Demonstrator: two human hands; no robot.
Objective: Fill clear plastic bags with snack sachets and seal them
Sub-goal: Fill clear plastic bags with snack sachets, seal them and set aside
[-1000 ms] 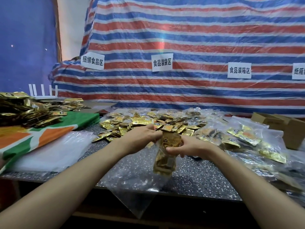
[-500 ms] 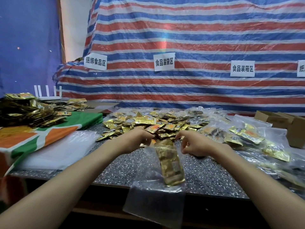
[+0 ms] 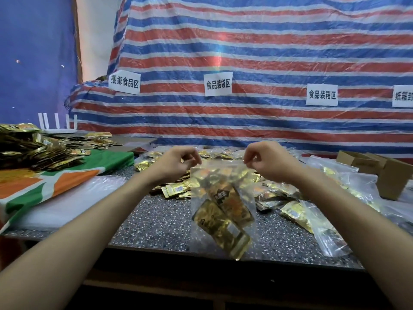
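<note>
Clear bag [image 3: 249,193], gold sachets [image 3: 223,227] inside

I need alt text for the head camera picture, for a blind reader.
The left hand and right hand pinch the top corners of a clear bag of gold sachets above a speckled table. Loose sachets and filled bags lie behind.

A red, white and blue striped tarpaulin [image 3: 268,52] hung with white paper signs [image 3: 218,84] backs the speckled grey tabletop [image 3: 161,222], with a blue wall [image 3: 33,63] to its left.
</note>
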